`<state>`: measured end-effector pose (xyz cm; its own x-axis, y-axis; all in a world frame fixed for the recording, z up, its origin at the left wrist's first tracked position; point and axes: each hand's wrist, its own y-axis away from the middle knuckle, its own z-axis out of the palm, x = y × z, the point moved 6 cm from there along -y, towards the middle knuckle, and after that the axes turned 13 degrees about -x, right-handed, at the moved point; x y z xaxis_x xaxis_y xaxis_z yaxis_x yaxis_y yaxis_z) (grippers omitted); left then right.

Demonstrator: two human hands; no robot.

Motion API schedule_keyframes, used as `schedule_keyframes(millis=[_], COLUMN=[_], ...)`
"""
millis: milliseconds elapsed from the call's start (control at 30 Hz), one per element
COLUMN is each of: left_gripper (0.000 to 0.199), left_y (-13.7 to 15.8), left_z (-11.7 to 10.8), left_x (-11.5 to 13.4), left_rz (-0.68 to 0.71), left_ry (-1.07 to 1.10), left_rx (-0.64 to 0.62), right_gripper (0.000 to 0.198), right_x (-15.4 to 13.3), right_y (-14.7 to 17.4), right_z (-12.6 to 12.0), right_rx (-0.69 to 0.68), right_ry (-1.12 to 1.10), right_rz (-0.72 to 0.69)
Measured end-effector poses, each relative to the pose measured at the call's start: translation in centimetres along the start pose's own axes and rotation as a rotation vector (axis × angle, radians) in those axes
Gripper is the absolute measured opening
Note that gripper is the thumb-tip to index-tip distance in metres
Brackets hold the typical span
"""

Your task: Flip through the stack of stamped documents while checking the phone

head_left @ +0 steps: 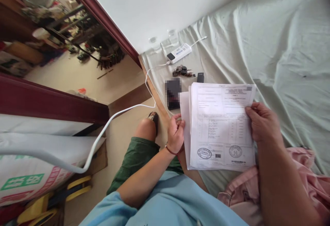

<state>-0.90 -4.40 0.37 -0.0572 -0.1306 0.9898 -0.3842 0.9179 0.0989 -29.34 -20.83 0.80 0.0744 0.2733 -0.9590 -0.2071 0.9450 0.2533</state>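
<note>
A stack of printed papers [221, 126] is held up between my two hands, over the edge of the cloth-covered surface. The top sheet carries a table, two round stamps near its bottom and a barcode. My left hand [176, 133] is closed on the left edge of a sheet that sticks out behind the others. At the right edge, my right hand [264, 122] pinches the stack with its thumb on the front. Just beyond the papers lie a dark, blurred-out rectangular item [173, 93] and a small black object [200, 77], partly covered by them.
A bunch of keys [183, 70], a white power strip [179, 53] with a white cable [123, 108] and two clear cups [173, 37] sit on the pale green cloth [232, 47]. Pink fabric [242, 195] lies at the right. White sacks [31, 171] stand at the left.
</note>
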Motion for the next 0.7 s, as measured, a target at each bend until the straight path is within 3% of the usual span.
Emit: schedule_keyframes(millis=[100,233,467,700], left_gripper=[0.033,0.021,0.042,0.044], left_y=[-0.1,-0.2,0.0,-0.1], left_z=[-0.2,-0.4,0.5,0.2], left_x=[-0.3,-0.2,-0.1,-0.1], left_rz=[-0.001,0.021,0.057,0.035], left_ry=[0.121,-0.013,-0.004,-0.121], left_rx=[0.025,-0.004,-0.133,-0.051], right_gripper=[0.021,0.020,0.018,0.016], right_x=[-0.1,-0.2,-0.6,-0.8], right_y=[0.0,0.1,0.5,0.7], right_z=[0.4,0.9,1.7,1.7], right_rx=[-0.030,-0.053,-0.098,-0.119], right_ry=[-0.048,-0.045,-0.008,0.093], right_rz=[0.000,0.005,0.010,0.017])
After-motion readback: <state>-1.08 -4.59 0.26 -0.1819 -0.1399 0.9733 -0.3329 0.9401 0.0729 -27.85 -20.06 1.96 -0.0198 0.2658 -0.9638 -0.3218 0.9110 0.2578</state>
